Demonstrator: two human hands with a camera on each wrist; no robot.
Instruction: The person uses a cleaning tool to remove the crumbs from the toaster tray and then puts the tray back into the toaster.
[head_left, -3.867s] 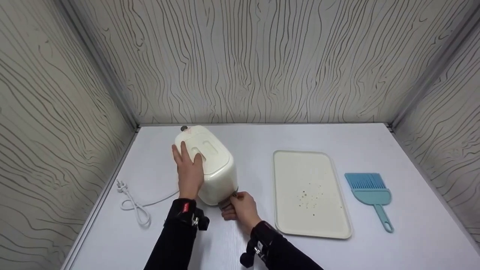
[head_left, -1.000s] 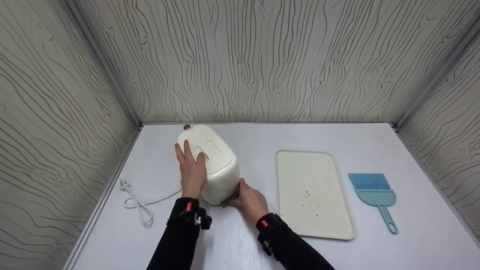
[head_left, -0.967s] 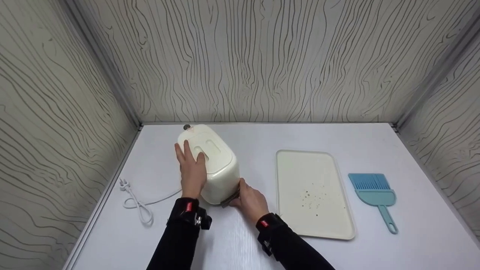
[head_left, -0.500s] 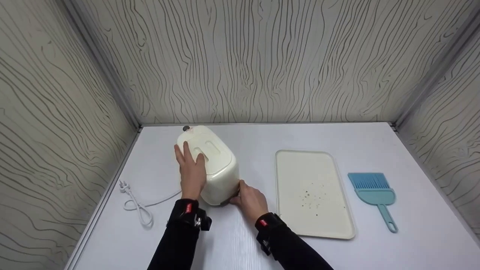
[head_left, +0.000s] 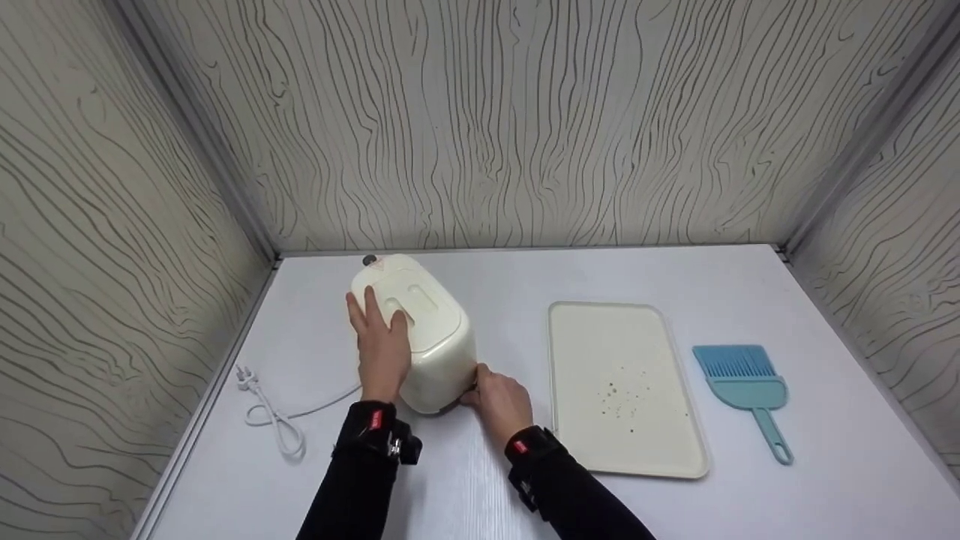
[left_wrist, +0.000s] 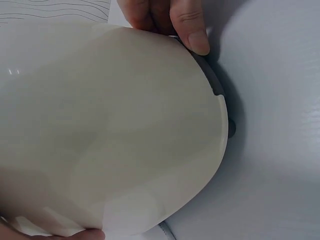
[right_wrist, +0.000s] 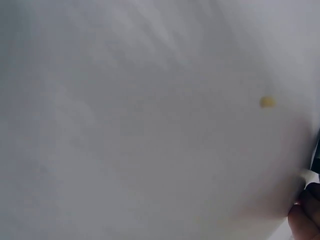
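A cream-white toaster [head_left: 439, 371] stands at the left of the table, with two recesses in its top and a dark knob [head_left: 369, 260] at the far end. My left hand [head_left: 384, 352] rests on its top and left side, fingers spread and fairly straight. At its near lower right corner, my right hand [head_left: 501, 401] pinches the edge of a dark crumb tray [left_wrist: 207, 72]. Most of that tray is hidden under the toaster. The left wrist view shows the right thumb [left_wrist: 197, 42] against the dark edge. In the right wrist view only curled fingertips [right_wrist: 305, 215] appear.
A beige tray [head_left: 600, 337] scattered with crumbs lies right of the toaster. Beyond it is a blue brush fitted with a dustpan [head_left: 750, 390]. The toaster's white cord and plug [head_left: 247, 377] lie on the left. Patterned walls [head_left: 480, 150] enclose the table.
The dark crumb tray, visible in my right hand earlier, has slid almost wholly into the toaster's base. My right hand has moved up against the toaster's lower right side. My left hand has stayed put.
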